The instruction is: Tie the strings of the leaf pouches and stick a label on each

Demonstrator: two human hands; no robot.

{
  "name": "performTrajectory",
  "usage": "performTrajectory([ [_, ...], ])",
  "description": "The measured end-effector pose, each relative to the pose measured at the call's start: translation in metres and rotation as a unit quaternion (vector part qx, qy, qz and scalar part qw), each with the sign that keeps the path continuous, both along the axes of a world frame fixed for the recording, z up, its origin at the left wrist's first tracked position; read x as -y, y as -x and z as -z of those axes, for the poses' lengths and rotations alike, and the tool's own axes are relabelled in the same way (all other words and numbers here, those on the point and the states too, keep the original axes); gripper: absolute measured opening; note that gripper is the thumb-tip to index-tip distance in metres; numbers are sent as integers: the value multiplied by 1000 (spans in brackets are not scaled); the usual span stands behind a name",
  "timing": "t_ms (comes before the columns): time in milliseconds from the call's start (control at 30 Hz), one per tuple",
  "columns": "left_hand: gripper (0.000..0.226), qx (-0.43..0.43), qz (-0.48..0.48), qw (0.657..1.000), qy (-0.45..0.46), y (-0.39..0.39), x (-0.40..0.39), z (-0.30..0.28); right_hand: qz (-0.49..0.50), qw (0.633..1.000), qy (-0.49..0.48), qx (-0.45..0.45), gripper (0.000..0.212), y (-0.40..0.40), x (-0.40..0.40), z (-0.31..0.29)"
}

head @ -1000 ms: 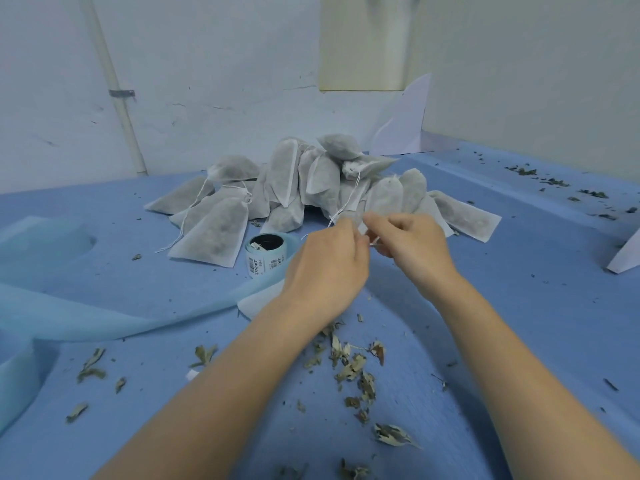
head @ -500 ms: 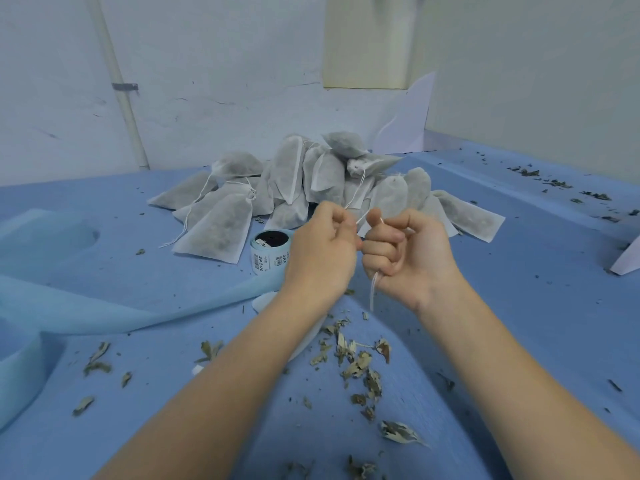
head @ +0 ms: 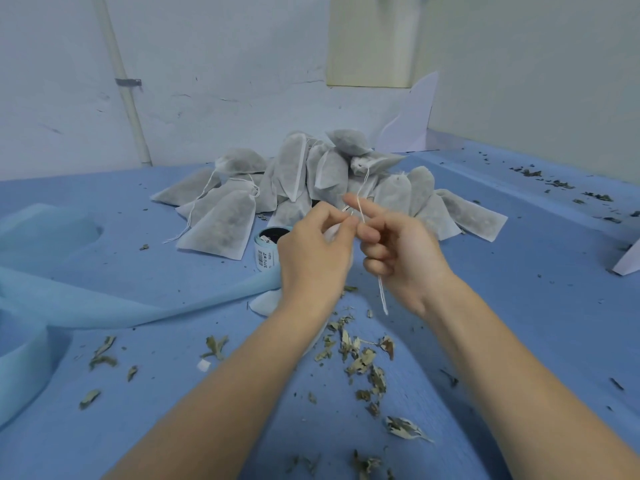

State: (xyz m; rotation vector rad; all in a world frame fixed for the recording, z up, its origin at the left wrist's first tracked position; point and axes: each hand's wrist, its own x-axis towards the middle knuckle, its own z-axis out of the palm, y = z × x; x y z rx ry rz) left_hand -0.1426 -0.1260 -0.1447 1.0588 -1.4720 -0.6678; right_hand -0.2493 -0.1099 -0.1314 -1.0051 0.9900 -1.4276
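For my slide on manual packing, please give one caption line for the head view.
Both hands, left and right, work a white string before a pile of leaf pouches.

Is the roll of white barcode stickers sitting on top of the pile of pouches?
No, the roll of white barcode labels stands on the blue table.

Soft, even, cool-tinted light, faint shadows, no glare; wide-angle bending at edges, slight softness throughout.

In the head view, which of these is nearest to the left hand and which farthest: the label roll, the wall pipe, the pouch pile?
From the left hand:
1. label roll, just left of it.
2. pouch pile, behind it.
3. wall pipe, far back left.
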Motion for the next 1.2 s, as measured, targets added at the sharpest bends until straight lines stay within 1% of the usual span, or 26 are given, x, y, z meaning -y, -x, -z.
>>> performTrajectory([
  [67, 17, 1, 12, 1000, 5, 0, -1, -1, 31, 992, 8, -121, 49, -2, -3, -2],
  [133, 17, 7, 16, 1000, 0, -1, -2, -2, 41, 983, 8, -177, 52, -3, -5, -4],
  [233, 15, 16, 8, 1000, -12, -4, -1, -4, 47, 971, 20, -232, 51, -5, -5, -5],
  [367, 25, 44, -16, 999, -21, -4, -2, -6, 44, 962, 26, -267, 44, -6, -7, -6],
  [433, 26, 37, -23, 999, -26, -4, -3, -7, 67, 947, 47, -311, 36, -6, -7, -4],
  [500, 24, 20, -23, 999, -32, -4, -3, -7, 104, 932, 81, -338, 20, -8, -7, -2],
  [533, 24, 13, -23, 999, -37, -5, -3, -8, 116, 929, 93, -339, 14, -8, -7, -1],
  [600, 24, 1, -24, 999, -47, -7, -2, -8, 127, 926, 106, -338, 18, -8, -6, 2],
  [633, 24, -2, -24, 998, -51, -7, -1, -8, 129, 925, 104, -343, 19, -7, -5, 3],
  [700, 23, -14, -19, 998, -59, -9, 0, -9, 126, 926, 84, -347, 15, -4, -2, 5],
  [767, 21, -39, -5, 997, -67, -10, 1, -9, 106, 938, 53, -325, 5, 1, 0, 6],
  [867, 23, -76, 12, 994, -82, -11, 3, -9, 74, 947, 33, -311, 12, 9, 2, 6],
  [933, 23, -84, 30, 992, -94, -10, 4, -8, 71, 956, 29, -284, 12, 13, 1, 6],
  [1000, 24, -73, 53, 992, -88, -8, 4, -7, 76, 962, 24, -261, 11, 17, 2, 5],
  [1100, 23, -15, 65, 996, -51, -6, 2, -5, 83, 968, 7, -235, 17, 19, 4, 0],
  [1200, 12, 59, 33, 998, 19, -6, 0, -2, 64, 983, -15, -170, 20, 21, 3, -3],
])
